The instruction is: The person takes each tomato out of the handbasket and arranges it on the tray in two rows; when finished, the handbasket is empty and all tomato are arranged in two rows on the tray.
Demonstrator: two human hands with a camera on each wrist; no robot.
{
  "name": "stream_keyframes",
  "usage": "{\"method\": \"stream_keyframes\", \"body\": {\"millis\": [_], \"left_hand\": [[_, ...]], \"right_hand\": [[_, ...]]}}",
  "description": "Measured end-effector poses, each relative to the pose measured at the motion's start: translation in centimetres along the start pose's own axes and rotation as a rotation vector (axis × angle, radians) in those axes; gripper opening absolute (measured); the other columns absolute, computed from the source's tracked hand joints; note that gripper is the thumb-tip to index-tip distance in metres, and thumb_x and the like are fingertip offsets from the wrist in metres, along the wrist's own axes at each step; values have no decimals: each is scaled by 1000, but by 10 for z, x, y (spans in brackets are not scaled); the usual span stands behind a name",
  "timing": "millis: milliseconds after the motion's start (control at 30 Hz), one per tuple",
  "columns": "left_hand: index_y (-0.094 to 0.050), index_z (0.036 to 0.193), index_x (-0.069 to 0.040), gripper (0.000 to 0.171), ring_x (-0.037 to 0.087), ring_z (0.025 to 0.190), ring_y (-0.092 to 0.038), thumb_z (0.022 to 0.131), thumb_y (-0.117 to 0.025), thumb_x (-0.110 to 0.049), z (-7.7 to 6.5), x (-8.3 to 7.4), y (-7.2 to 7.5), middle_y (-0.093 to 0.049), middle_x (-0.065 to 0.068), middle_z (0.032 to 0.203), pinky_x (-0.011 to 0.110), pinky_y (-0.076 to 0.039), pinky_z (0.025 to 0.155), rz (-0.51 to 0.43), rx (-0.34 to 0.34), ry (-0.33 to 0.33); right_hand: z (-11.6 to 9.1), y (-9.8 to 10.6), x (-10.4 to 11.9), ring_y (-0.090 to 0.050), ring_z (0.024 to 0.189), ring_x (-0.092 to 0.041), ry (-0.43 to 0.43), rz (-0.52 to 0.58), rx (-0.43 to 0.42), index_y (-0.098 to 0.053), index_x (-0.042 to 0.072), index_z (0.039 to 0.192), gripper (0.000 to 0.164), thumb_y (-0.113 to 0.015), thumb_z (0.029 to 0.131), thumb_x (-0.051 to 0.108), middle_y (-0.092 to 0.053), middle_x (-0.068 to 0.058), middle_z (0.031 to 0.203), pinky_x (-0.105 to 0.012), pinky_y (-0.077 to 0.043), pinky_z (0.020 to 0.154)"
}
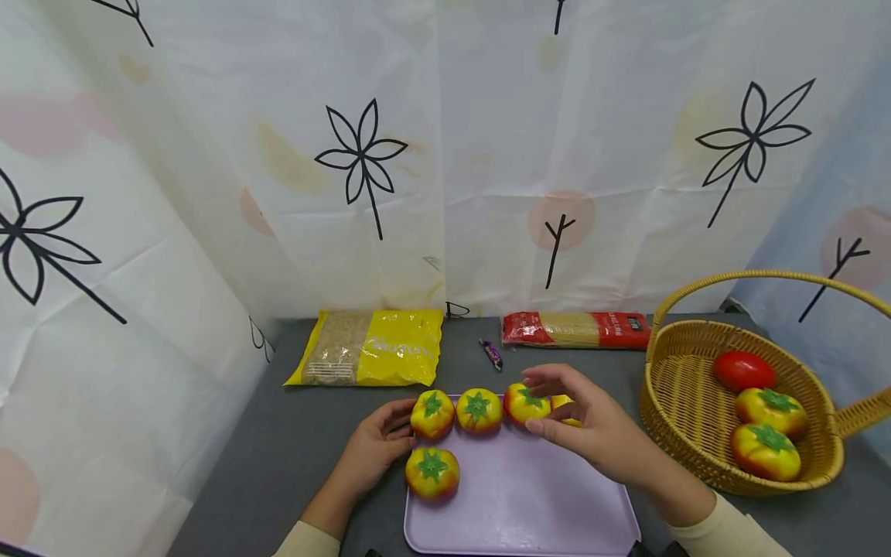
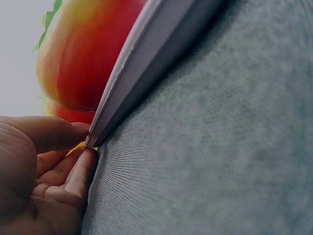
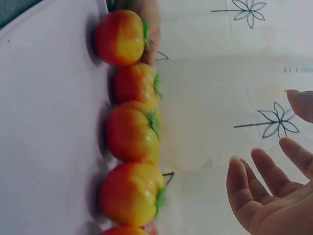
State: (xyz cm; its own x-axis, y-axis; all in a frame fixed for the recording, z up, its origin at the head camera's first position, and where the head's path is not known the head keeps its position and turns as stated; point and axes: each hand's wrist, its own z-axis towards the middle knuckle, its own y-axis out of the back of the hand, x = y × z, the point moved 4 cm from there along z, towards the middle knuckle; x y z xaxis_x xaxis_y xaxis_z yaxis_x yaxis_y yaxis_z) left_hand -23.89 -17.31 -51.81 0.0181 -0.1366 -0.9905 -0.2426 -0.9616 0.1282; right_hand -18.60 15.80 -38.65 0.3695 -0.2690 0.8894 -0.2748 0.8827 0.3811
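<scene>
At the tray's left side, my left hand pinches the rim of the pale purple tray. In the left wrist view its thumb and fingers meet at that rim. Beside this hand stand two yellow-red persimmons with green tops, one at the far left corner and one nearer. Along the far rim follow another persimmon, a third and one mostly hidden. My right hand hovers over these last two, fingers spread and loosely bent, holding nothing.
A wicker basket with a tall handle stands at the right, holding two persimmons and a red oval fruit. Behind the tray lie a yellow bag, a small purple-wrapped sweet and a red noodle pack. A patterned cloth hangs behind.
</scene>
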Motion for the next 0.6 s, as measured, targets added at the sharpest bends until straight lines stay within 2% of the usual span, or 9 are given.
{"method": "stream_keyframes", "body": {"millis": [133,367,600], "left_hand": [[-58,150,2,59,39,140,-57,95,-78,4,0,1,1,-60,20,151,42,-52,109,-4,-13,11],[-57,151,4,59,39,140,-57,95,-77,5,0,0,0,-59,21,151,39,-52,109,-20,-7,6],[-56,151,4,59,39,140,-57,96,-77,5,0,0,0,-59,21,152,40,-53,109,-22,-5,10]], "right_hand": [[-4,13,4,-63,124,-41,33,-25,-39,-58,10,148,50,-77,101,9,-63,-12,141,-36,-61,92],[-14,34,3,-63,124,-26,39,-62,-109,-57,11,149,51,-74,102,4,-63,-10,139,-32,-60,93],[-27,61,-5,-63,123,-21,107,-50,-158,-55,6,149,53,-69,100,-9,-62,-9,137,-26,-60,93]]}}
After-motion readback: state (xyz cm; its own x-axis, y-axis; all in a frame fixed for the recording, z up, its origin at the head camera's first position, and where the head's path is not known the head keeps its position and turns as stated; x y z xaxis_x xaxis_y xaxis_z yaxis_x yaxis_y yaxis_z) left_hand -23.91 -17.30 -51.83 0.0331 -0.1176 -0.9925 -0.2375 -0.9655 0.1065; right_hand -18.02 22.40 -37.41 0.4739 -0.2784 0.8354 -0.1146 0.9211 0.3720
